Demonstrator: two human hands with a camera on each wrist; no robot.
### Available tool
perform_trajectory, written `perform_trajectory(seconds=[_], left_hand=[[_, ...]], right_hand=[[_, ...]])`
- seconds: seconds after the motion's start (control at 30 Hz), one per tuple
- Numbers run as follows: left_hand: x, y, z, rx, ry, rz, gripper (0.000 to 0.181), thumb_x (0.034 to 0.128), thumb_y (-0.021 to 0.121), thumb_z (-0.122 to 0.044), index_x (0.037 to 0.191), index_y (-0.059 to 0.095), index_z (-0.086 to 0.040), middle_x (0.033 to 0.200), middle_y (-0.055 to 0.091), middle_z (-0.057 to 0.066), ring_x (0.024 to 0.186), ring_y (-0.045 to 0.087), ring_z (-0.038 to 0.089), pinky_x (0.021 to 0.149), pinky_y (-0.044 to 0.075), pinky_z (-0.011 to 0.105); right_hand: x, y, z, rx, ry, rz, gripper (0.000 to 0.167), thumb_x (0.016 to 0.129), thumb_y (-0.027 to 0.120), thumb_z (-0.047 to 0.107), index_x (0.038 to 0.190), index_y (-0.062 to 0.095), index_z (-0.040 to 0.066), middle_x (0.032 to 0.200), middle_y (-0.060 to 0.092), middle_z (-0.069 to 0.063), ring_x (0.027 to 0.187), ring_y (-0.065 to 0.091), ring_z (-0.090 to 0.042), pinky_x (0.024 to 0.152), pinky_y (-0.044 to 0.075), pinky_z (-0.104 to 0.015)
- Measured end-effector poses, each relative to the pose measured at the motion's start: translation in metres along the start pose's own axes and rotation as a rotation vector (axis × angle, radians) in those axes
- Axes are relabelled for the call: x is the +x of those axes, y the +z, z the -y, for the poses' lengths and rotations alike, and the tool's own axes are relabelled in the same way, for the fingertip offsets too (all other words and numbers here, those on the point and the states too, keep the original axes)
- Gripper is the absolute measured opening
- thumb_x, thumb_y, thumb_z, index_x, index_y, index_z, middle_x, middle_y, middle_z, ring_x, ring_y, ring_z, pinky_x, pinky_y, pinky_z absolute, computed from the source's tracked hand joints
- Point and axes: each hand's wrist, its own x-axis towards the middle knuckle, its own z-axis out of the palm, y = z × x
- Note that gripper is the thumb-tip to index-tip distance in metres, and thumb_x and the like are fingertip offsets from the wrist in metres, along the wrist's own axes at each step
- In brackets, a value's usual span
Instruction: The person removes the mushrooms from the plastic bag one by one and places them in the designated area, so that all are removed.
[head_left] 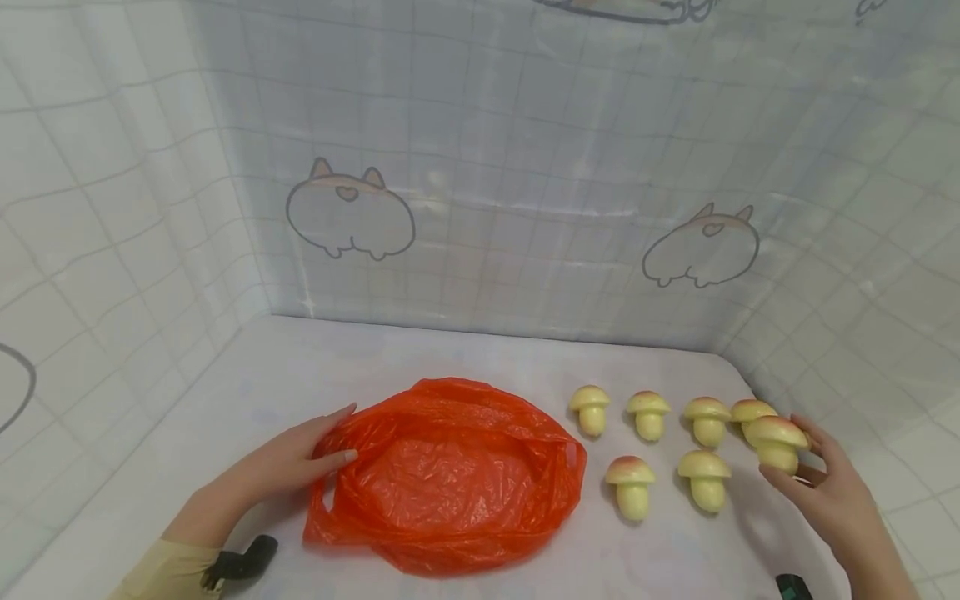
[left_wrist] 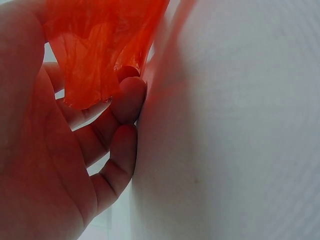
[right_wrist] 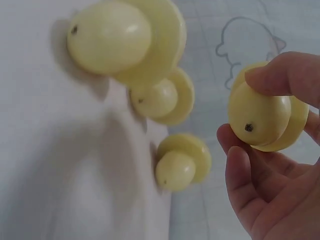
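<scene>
A red plastic bag (head_left: 450, 492) lies on the white table with its mouth spread towards me. My left hand (head_left: 288, 458) holds the bag's left edge; in the left wrist view, the red film (left_wrist: 92, 60) passes between the thumb and curled fingers. At the far right, my right hand (head_left: 832, 492) grips a toy mushroom (head_left: 778, 442), pale yellow with a reddish cap top. The right wrist view shows this mushroom (right_wrist: 262, 112) raised off the table, between thumb and fingers. Just behind it, another mushroom (head_left: 748, 412) is partly hidden.
More mushrooms stand right of the bag: a back row including one mushroom (head_left: 590, 410), and two nearer ones, a left mushroom (head_left: 632, 487) and a right mushroom (head_left: 705, 481). A gridded curtain (head_left: 487, 233) with animal drawings encloses the table's back and sides.
</scene>
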Motion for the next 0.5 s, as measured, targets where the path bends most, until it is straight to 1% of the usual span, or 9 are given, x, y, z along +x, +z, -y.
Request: perform_trajectory(seconds=[0.13, 0.2, 0.23, 0.3, 0.33, 0.37, 0.43, 0.47, 0.5], left_hand=[[0.000, 0.000, 0.001, 0.010, 0.011, -0.006, 0.087, 0.0872, 0.064, -0.062, 0.155, 0.034, -0.016, 0.147, 0.047, 0.011, 0.135, 0.042, 0.038, 0.102, 0.039, 0.063], [0.000, 0.000, 0.001, 0.014, 0.018, -0.006, 0.086, 0.0878, 0.063, -0.061, 0.155, 0.034, -0.016, 0.148, 0.047, 0.011, 0.135, 0.041, 0.039, 0.102, 0.039, 0.063], [0.000, 0.000, 0.001, 0.014, 0.021, -0.006, 0.086, 0.0880, 0.063, -0.061, 0.155, 0.034, -0.015, 0.148, 0.047, 0.012, 0.135, 0.041, 0.039, 0.102, 0.039, 0.063], [-0.001, 0.000, 0.001, 0.014, 0.025, -0.006, 0.086, 0.0884, 0.063, -0.061, 0.155, 0.033, -0.015, 0.148, 0.046, 0.012, 0.135, 0.040, 0.039, 0.103, 0.039, 0.063], [-0.001, 0.000, 0.000, 0.013, 0.025, -0.006, 0.086, 0.0885, 0.063, -0.061, 0.155, 0.033, -0.015, 0.148, 0.046, 0.012, 0.135, 0.040, 0.039, 0.103, 0.038, 0.063], [-0.001, 0.000, 0.000, 0.013, 0.026, -0.007, 0.086, 0.0886, 0.063, -0.060, 0.155, 0.033, -0.014, 0.148, 0.046, 0.013, 0.135, 0.040, 0.039, 0.103, 0.038, 0.063], [-0.001, -0.001, 0.000, 0.011, 0.026, -0.006, 0.086, 0.0887, 0.063, -0.060, 0.155, 0.033, -0.014, 0.148, 0.046, 0.013, 0.135, 0.041, 0.040, 0.103, 0.038, 0.063], [-0.001, -0.001, -0.001, 0.011, 0.026, -0.005, 0.086, 0.0887, 0.063, -0.060, 0.155, 0.034, -0.014, 0.148, 0.046, 0.013, 0.135, 0.041, 0.040, 0.103, 0.038, 0.063], [-0.001, -0.001, -0.001, 0.012, 0.026, -0.006, 0.086, 0.0888, 0.063, -0.060, 0.155, 0.034, -0.014, 0.147, 0.047, 0.013, 0.135, 0.041, 0.040, 0.103, 0.038, 0.063]], right_hand=[[-0.001, -0.002, -0.015, 0.002, 0.004, 0.015, 0.091, 0.094, 0.070, 0.029, 0.160, 0.007, 0.026, 0.147, 0.022, -0.038, 0.087, 0.040, 0.022, 0.063, 0.051, -0.019], [-0.002, -0.002, -0.023, -0.003, 0.015, 0.019, 0.091, 0.094, 0.071, 0.027, 0.161, 0.009, 0.023, 0.144, 0.025, -0.037, 0.088, 0.041, 0.021, 0.064, 0.051, -0.019], [-0.002, -0.002, -0.027, -0.005, 0.026, 0.024, 0.092, 0.094, 0.071, 0.027, 0.161, 0.009, 0.021, 0.144, 0.025, -0.036, 0.091, 0.049, 0.014, 0.064, 0.051, -0.019], [-0.001, -0.002, -0.034, -0.003, 0.056, 0.046, 0.094, 0.093, 0.071, 0.029, 0.160, 0.007, 0.015, 0.144, 0.023, -0.036, 0.102, 0.058, -0.007, 0.065, 0.052, -0.019], [0.000, -0.002, -0.037, 0.000, 0.074, 0.060, 0.095, 0.094, 0.071, 0.031, 0.160, 0.005, 0.013, 0.145, 0.022, -0.037, 0.109, 0.058, -0.022, 0.066, 0.052, -0.021], [0.001, -0.002, -0.040, -0.001, 0.087, 0.073, 0.096, 0.094, 0.070, 0.032, 0.159, 0.004, 0.010, 0.146, 0.021, -0.037, 0.114, 0.054, -0.035, 0.067, 0.053, -0.022], [0.002, -0.002, -0.045, -0.013, 0.109, 0.100, 0.097, 0.094, 0.069, 0.036, 0.159, 0.003, 0.008, 0.146, 0.020, -0.038, 0.119, 0.041, -0.056, 0.068, 0.053, -0.026], [0.003, -0.002, -0.048, -0.022, 0.111, 0.108, 0.097, 0.094, 0.070, 0.036, 0.159, 0.003, 0.007, 0.146, 0.022, -0.036, 0.117, 0.045, -0.051, 0.068, 0.053, -0.028], [0.003, -0.001, -0.051, -0.030, 0.110, 0.116, 0.097, 0.093, 0.070, 0.036, 0.158, 0.004, 0.007, 0.146, 0.023, -0.035, 0.113, 0.051, -0.042, 0.068, 0.053, -0.029]])
